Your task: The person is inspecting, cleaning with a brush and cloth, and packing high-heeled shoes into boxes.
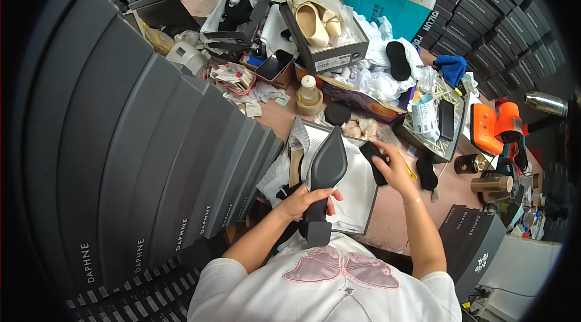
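- Grey sole up. Which hand has it?
- Left hand (310,202), closed round the narrow middle of one dark shoe (328,168), thumb across the sole. Toe points away from the wearer, heel block toward them. Held over the open shoe box (370,216), which I'll use as reference.
- Right hand?
- Right hand (394,168) is at the box's far right corner, fingers part bent, on a small black block (373,165). Gripped or just touched: can't tell.
- Inside the box?
- White tissue paper (354,198).
- Around it?
- Pink table (393,216) under it. Black oval pad (427,173) right of the box. Black disc (337,113) just beyond its far edge; white bottle (309,87) past that, leftward. Stacked grey boxes (121,152) to its left. Tan shoes (311,24) well beyond it, in their own carton (333,61). Orange device (483,127) well right.
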`<state>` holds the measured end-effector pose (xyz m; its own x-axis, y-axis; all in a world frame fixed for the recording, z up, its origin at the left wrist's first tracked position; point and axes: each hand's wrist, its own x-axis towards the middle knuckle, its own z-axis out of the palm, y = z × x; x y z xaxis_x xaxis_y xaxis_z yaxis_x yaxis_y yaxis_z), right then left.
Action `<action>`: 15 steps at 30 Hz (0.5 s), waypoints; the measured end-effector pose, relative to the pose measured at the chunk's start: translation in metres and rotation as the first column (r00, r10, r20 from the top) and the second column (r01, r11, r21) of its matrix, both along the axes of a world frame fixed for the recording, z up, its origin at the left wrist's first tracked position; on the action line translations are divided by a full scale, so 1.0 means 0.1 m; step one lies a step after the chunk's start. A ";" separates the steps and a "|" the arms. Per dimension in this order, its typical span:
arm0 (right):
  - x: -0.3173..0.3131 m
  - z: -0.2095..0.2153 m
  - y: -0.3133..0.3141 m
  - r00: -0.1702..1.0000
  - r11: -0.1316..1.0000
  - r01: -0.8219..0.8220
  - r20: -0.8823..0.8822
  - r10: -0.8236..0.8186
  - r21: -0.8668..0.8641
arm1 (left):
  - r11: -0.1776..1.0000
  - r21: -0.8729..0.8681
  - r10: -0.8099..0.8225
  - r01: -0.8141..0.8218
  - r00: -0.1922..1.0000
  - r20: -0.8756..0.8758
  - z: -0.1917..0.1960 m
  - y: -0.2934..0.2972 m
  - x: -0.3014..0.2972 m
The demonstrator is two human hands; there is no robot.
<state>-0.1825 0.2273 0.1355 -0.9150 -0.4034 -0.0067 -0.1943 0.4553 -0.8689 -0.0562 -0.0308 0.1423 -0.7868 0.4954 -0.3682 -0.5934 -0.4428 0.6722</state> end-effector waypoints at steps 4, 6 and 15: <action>-0.90 -0.52 -0.74 0.875 0.946 0.020 -0.463 0.141 0.325 | 0.988 -0.014 0.152 -0.154 0.983 -0.104 0.08 0.06 0.10; -1.19 -0.86 -0.98 0.854 0.872 0.037 -0.469 0.227 0.489 | 0.989 -0.029 0.143 -0.147 0.985 -0.098 0.12 0.03 0.06; -0.38 0.17 -0.83 0.977 0.988 -0.118 -0.191 0.098 -0.096 | 0.948 -0.199 0.229 -0.247 0.967 -0.109 -0.02 -0.01 0.00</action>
<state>-0.2202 0.1447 0.1527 -0.8472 -0.4894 0.2069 -0.3994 0.3299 -0.8553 -0.0566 -0.0313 0.1403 -0.9046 0.2090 -0.3715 -0.4259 -0.4086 0.8073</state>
